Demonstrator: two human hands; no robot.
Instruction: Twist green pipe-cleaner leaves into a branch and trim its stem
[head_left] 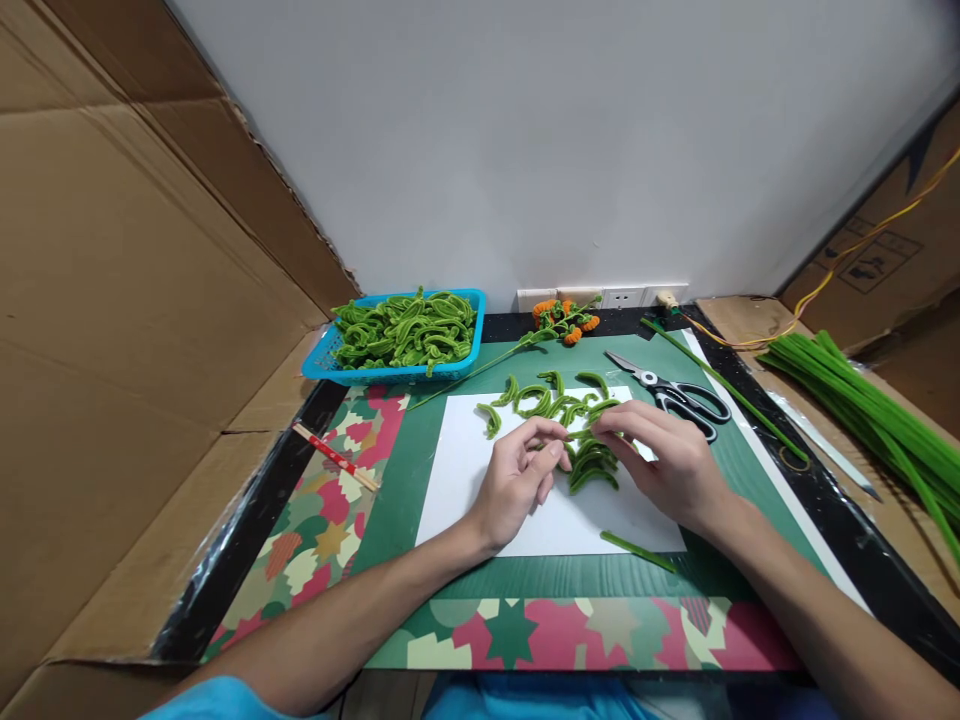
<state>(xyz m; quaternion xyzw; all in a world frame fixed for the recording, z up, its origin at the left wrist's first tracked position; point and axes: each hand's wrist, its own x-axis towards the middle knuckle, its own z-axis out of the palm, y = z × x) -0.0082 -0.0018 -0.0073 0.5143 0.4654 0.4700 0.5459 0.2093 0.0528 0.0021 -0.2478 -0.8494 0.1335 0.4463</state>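
Observation:
Both hands are over a white sheet (472, 500). My left hand (523, 478) is closed, its fingertips pinching one end of a short green fuzzy piece (579, 434). At the other end of that piece, my right hand (664, 455) is closed too, thumb and fingers together. Curled green pieces (534, 400) are scattered behind the hands, and several more curved ones (594, 470) lie stacked between them. A straight green strip (637, 551) rests near the sheet's front edge.
A blue basket (375, 376) full of green pieces stands back left. Behind the sheet lies an orange-flowered stem (555, 325). Black-handled scissors (671, 390) are at the right, long green stems (862, 410) farther right. Chopsticks (336, 456) lie left. Cardboard (135, 250) walls the left side.

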